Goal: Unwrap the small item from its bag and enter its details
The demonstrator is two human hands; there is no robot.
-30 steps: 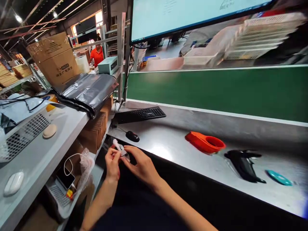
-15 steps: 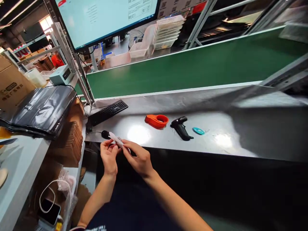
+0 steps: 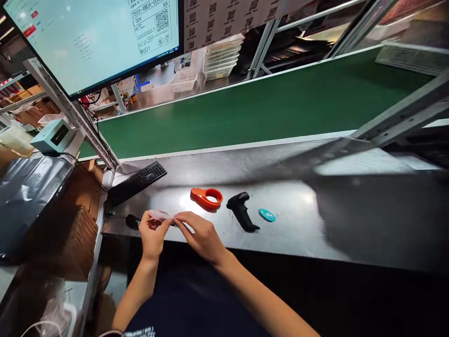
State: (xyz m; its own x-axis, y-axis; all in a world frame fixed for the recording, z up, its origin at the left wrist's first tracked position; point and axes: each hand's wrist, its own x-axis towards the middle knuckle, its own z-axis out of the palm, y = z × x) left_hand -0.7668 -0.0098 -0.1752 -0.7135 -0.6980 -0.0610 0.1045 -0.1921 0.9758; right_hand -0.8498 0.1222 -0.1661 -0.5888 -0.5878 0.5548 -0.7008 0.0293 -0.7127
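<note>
Two bare hands meet above the near edge of the metal desk [image 3: 291, 234], close to the black mouse [image 3: 132, 221]. The left hand [image 3: 151, 241] holds a small pale item [image 3: 159, 215] between thumb and curled fingers; the right hand [image 3: 205, 236] has its thumb and forefinger pinched together at the item's inner end, the two sets of fingertips nearly touching. Handling is judged to be under way: the item is grasped but not set down. Whether it is open or closed, and what it contains, cannot be told, so how much handling is left cannot be read either.

Beyond the hands, the keyboard [image 3: 140, 180] lies at an angle behind the mouse. To the right, in a loose row and all unheld, are an orange ring-shaped tool [image 3: 198, 199], a black handheld scanner [image 3: 242, 215] on its side and a teal oval object [image 3: 267, 215]. Above left, the monitor [image 3: 105, 42] displays a label with a square code.
</note>
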